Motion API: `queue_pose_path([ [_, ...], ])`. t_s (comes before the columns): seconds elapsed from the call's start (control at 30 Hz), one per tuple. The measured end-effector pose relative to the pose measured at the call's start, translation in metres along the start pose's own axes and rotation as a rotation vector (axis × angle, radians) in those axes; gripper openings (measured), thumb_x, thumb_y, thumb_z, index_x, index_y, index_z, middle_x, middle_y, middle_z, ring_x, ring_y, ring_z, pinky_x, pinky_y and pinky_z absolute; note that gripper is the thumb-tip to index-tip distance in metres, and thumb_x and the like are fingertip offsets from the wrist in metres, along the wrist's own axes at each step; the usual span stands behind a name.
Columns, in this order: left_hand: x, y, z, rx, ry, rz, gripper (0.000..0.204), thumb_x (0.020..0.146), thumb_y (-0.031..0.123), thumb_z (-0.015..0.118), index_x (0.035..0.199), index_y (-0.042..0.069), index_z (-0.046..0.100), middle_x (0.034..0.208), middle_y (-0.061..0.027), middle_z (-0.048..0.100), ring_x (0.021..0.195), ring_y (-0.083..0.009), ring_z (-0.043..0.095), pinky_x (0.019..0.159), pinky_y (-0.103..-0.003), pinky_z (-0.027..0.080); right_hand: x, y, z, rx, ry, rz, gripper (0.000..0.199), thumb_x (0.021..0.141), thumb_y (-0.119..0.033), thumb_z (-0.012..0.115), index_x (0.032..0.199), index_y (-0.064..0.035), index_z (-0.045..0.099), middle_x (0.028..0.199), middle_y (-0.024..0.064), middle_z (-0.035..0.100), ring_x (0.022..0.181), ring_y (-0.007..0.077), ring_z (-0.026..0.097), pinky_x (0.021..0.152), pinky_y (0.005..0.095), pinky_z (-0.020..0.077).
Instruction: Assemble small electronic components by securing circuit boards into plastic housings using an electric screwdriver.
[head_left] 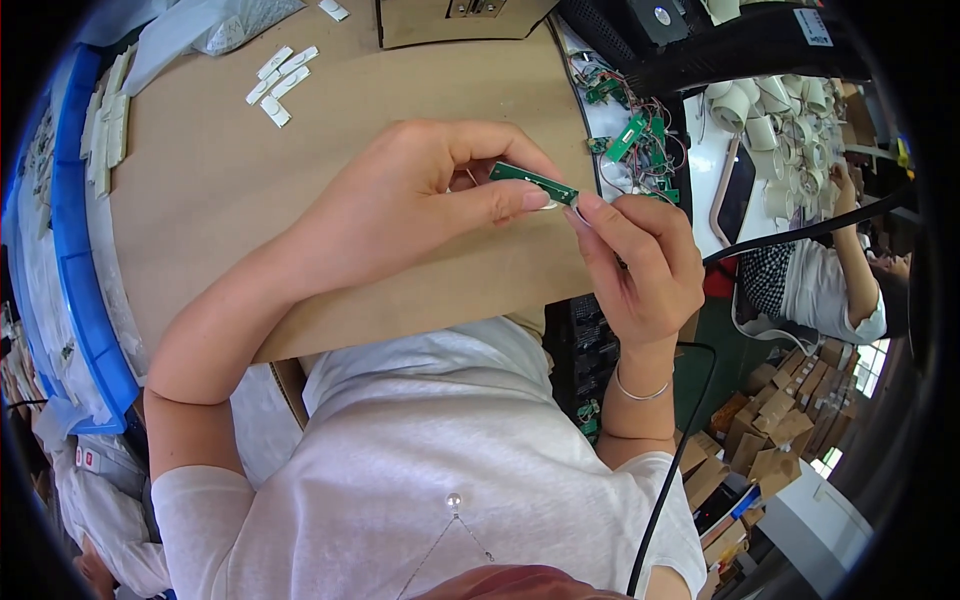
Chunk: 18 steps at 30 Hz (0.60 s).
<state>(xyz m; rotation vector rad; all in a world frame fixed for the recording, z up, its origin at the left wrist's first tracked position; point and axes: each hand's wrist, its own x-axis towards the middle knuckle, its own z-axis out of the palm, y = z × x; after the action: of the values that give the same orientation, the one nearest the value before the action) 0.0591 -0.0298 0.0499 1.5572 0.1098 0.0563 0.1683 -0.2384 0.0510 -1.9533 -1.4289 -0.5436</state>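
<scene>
"When you look through the head view, where is the green circuit board (533,184)?"

"It is up between the two hands, above the brown desk (380,105) and near its right edge. The left hand (410,195) grips it along its length with thumb and fingers; the right hand (645,262) has thumb and forefinger pinched at its right end."

"What step does that look like?"

"I'd judge it to be close handwork at that right end, with the board held up for it. Whether something small sits between the right fingertips, I cannot tell. The next move seems to call for a steady left grip and light, fine control from the right."

"And which way does it lie?"

"Its long axis runs left to right on a slope: the left end farther from the body, the right end nearer and pointing into the right hand's pinch. One green face shows to the camera."
</scene>
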Motion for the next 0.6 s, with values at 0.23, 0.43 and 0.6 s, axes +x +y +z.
queue_pose_path([
  [0.23, 0.002, 0.009, -0.005, 0.016, -0.011, -0.142, 0.014, 0.099, 0.001, 0.068, 0.112, -0.001, 0.075, 0.092, -0.0011, 0.070, 0.080, -0.0039, 0.057, 0.073, -0.017, 0.047, -0.001, 0.003, 0.002, -0.019, -0.046, -0.006, 0.021, 0.075, -0.001, 0.087, 0.095, -0.0062, 0.081, 0.086, 0.0025, 0.064, 0.064, 0.0149, 0.053, 0.053, 0.0272, 0.0428],
  [0.43, 0.002, 0.010, -0.010, -0.063, -0.025, -0.138, 0.012, 0.099, 0.003, 0.069, 0.109, -0.002, 0.075, 0.088, -0.0014, 0.069, 0.079, -0.0037, 0.056, 0.071, -0.016, 0.045, 0.001, 0.005, 0.001, 0.033, -0.043, 0.018, 0.023, 0.076, -0.001, 0.087, 0.098, -0.0066, 0.080, 0.086, 0.0027, 0.064, 0.065, 0.0155, 0.054, 0.054, 0.0279, 0.0436],
  [0.6, 0.000, 0.004, -0.008, -0.040, 0.035, -0.117, 0.013, 0.098, 0.007, 0.070, 0.104, -0.002, 0.077, 0.081, -0.0005, 0.068, 0.071, -0.0045, 0.052, 0.064, -0.018, 0.041, 0.001, 0.004, 0.007, 0.065, -0.039, -0.001, 0.025, 0.077, 0.000, 0.085, 0.101, -0.0060, 0.079, 0.088, 0.0039, 0.065, 0.067, 0.0162, 0.056, 0.056, 0.0275, 0.0449],
])
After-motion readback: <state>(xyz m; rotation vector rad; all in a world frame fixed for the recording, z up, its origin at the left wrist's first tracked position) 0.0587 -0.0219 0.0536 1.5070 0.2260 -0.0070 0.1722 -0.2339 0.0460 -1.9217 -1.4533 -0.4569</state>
